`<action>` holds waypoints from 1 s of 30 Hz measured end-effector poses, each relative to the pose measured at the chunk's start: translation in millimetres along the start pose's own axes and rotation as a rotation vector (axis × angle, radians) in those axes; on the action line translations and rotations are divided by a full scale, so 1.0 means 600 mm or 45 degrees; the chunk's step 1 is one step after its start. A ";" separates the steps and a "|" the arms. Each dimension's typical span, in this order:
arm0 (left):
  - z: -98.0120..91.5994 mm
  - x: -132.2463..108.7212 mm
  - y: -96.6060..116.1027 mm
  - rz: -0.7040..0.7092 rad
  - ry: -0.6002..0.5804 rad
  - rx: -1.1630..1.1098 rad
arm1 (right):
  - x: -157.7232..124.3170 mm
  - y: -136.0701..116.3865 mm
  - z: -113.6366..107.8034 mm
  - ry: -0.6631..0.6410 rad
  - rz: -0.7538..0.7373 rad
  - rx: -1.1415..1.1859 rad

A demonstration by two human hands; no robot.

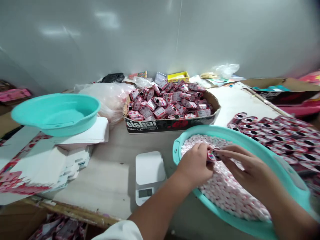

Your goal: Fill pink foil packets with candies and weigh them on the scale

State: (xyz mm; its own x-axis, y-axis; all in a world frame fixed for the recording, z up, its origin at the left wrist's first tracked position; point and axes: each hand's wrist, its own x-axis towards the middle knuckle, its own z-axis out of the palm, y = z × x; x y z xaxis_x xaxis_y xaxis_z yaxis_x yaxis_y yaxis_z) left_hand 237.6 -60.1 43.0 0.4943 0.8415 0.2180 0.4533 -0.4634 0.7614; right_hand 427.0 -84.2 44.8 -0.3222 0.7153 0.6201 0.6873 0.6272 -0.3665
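My left hand (196, 164) and my right hand (246, 165) meet over a teal basin (287, 173) full of small pink-white candies (225, 190). Both hands pinch one small red-and-pink packet (212, 155) between their fingertips, the left gripping its left end and the right its right end. The packet hangs just above the candies near the basin's far side.
A white digital scale (149, 175) sits left of the basin. Behind it a cardboard box (172, 124) holds several filled pink packets. Rows of open packets (282, 138) lie at right. An empty teal basin (56, 113) rests on flat cartons (37, 163) at left.
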 end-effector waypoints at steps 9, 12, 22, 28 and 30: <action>0.003 -0.001 0.000 0.001 0.021 0.001 | -0.002 -0.016 0.007 0.139 0.204 0.050; 0.001 -0.001 0.000 0.021 0.034 -0.001 | -0.007 -0.019 0.015 0.163 0.397 0.122; 0.002 0.003 0.000 0.099 0.129 -0.154 | -0.005 -0.031 0.012 0.366 0.715 0.124; -0.058 -0.018 0.019 0.017 0.266 -0.600 | -0.009 -0.010 0.011 0.341 0.821 0.207; -0.082 -0.030 0.017 -0.102 0.176 -0.876 | -0.008 -0.013 0.009 0.333 0.809 0.192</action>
State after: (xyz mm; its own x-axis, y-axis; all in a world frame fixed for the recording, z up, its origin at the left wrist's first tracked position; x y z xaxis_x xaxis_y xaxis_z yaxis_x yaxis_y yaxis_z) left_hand 197.0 -66.3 77.1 0.3595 0.9144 0.1862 -0.1100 -0.1567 0.9815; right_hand 419.9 -90.8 40.7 0.2921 0.8717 0.3934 0.5868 0.1614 -0.7935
